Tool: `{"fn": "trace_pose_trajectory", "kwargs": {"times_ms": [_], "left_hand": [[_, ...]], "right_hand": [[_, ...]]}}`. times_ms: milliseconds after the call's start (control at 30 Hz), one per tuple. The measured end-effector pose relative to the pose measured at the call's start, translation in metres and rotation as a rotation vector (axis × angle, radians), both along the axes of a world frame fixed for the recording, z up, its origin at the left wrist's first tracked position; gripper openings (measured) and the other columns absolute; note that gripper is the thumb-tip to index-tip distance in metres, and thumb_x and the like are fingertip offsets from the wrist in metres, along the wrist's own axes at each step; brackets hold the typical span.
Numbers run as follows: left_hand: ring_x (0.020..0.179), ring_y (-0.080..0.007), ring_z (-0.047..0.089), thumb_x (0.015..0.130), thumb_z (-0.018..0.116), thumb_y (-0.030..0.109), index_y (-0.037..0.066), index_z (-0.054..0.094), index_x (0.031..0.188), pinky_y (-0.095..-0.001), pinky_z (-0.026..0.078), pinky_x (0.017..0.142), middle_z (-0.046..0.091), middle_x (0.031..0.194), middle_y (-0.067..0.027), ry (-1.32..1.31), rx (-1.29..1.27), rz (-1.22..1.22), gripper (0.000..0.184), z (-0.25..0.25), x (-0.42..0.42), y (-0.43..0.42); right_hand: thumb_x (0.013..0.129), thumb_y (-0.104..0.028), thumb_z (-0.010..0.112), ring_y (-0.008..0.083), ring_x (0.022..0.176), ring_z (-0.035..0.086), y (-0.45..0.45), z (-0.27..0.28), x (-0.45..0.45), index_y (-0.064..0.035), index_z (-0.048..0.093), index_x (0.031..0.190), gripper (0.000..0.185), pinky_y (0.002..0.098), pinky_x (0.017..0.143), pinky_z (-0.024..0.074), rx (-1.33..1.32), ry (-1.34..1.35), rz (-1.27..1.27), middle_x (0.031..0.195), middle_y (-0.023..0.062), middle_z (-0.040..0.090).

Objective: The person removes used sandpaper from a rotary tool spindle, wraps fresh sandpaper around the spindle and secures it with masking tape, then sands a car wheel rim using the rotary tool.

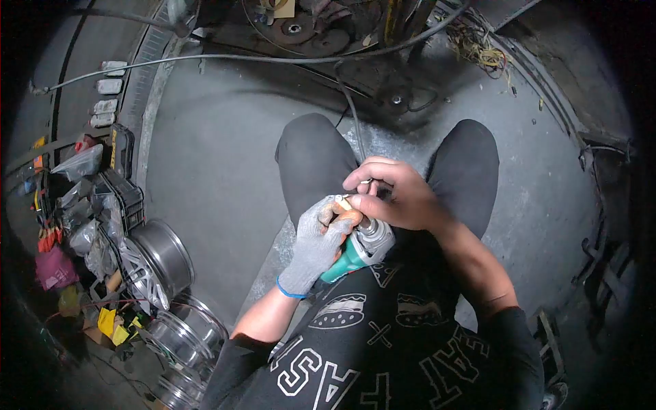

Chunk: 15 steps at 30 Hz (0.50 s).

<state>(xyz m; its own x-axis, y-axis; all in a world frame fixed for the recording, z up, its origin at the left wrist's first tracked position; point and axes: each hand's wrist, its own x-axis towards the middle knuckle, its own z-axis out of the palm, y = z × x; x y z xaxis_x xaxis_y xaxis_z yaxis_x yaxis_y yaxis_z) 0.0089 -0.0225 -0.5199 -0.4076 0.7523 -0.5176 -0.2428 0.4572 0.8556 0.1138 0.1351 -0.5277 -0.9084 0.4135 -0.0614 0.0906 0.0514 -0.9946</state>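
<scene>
The gloved left hand is closed on a small tan piece, just beyond a green power tool before the printed T-shirt; the bare right hand, half curled, reaches the piece, its grip unclear

Green power tool, grey metal head, slanted at the lap; small yellowish piece near the head

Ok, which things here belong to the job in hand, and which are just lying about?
Seemingly in use:
- green power tool, by the gloved left hand
- small pale piece, at its fingertips

Just lying about:
- silver wheels
- pink bag
- yellow wires
</scene>
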Motion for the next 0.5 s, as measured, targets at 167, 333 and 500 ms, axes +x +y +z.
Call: {"fn": "trace_pose_trajectory", "kwargs": {"times_ms": [167, 333, 500], "left_hand": [[0.071, -0.0060, 0.053, 0.082, 0.067, 0.011, 0.001, 0.063, 0.095, -0.0227, 0.045, 0.062, 0.060, 0.077, -0.0007, 0.008, 0.080, 0.034, 0.017, -0.001, 0.008, 0.005], [0.081, -0.0076, 0.057, 0.083, 0.068, 0.012, 0.000, 0.064, 0.095, -0.0212, 0.046, 0.072, 0.063, 0.088, -0.0033, 0.092, -0.201, -0.046, 0.018, 0.000, 0.007, 0.002], [0.087, -0.0100, 0.059, 0.083, 0.067, 0.010, -0.002, 0.062, 0.103, -0.0228, 0.048, 0.077, 0.064, 0.095, -0.0057, -0.429, 0.082, 0.065, 0.023, -0.004, 0.000, 0.003]], "right_hand": [[0.079, -0.008, 0.068, 0.0166, 0.075, 0.059, 0.002, -0.001, -0.003, 0.0002, 0.067, 0.091, 0.015, 0.0286, 0.067, 0.0464, -0.013, -0.047, 0.111, 0.081, 0.0084, 0.062], [0.084, -0.009, 0.066, 0.0144, 0.083, 0.059, 0.004, -0.026, -0.008, 0.0011, 0.067, 0.089, 0.011, 0.0283, 0.075, 0.0473, -0.277, -0.048, 0.132, 0.088, 0.0072, 0.061], [0.088, -0.013, 0.064, 0.0133, 0.083, 0.060, 0.001, -0.035, -0.015, 0.0020, 0.066, 0.092, 0.015, 0.0283, 0.076, 0.0482, -0.373, 0.002, 0.099, 0.085, 0.0064, 0.061]]}}
